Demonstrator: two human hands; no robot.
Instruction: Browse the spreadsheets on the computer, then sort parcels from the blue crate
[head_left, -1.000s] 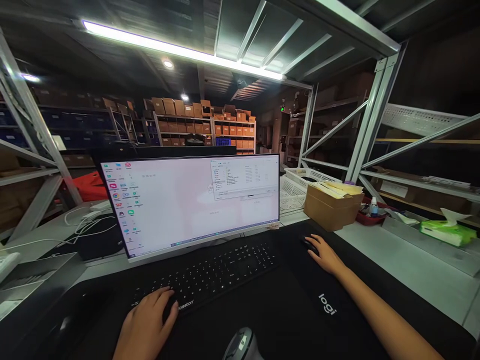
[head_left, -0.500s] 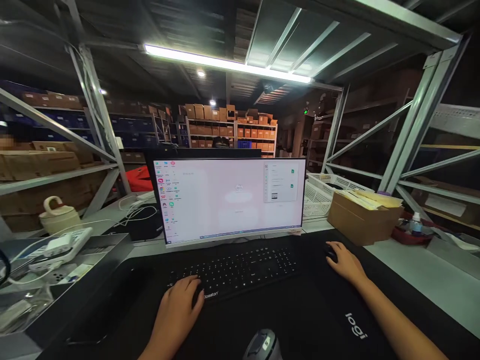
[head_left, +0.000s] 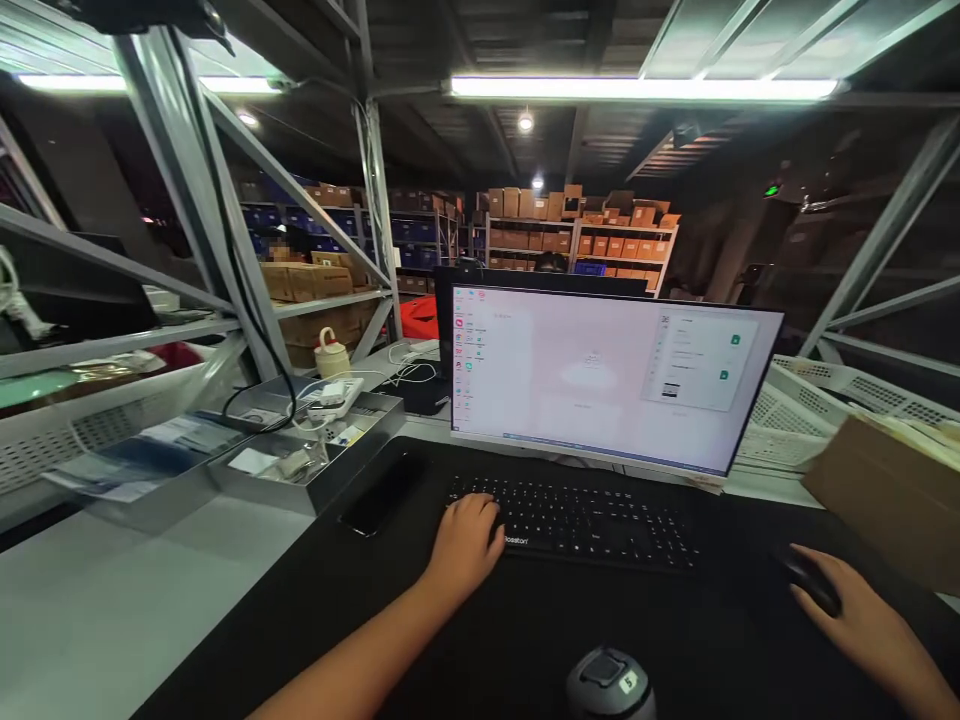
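- The left hand (head_left: 465, 540) is on the left end of one black keyboard (head_left: 577, 520), middle of the frame. Its fingers are partly open and bent, gripping nothing, and hide some keys.
- The right hand (head_left: 851, 600), lower right, has its fingers curled loosely around one black mouse (head_left: 814, 580).
- One big lit screen (head_left: 600, 380) stands behind the keyboard and blocks part of the far shelves (head_left: 525, 222).
- One gray rounded gadget (head_left: 611, 685) marked 5 sits at the bottom, near the middle.
- One dark phone (head_left: 382, 495) lies left of the keyboard.
- One brown box (head_left: 885, 500), far right, partly hides the white baskets (head_left: 787, 425); I cannot tell how many.
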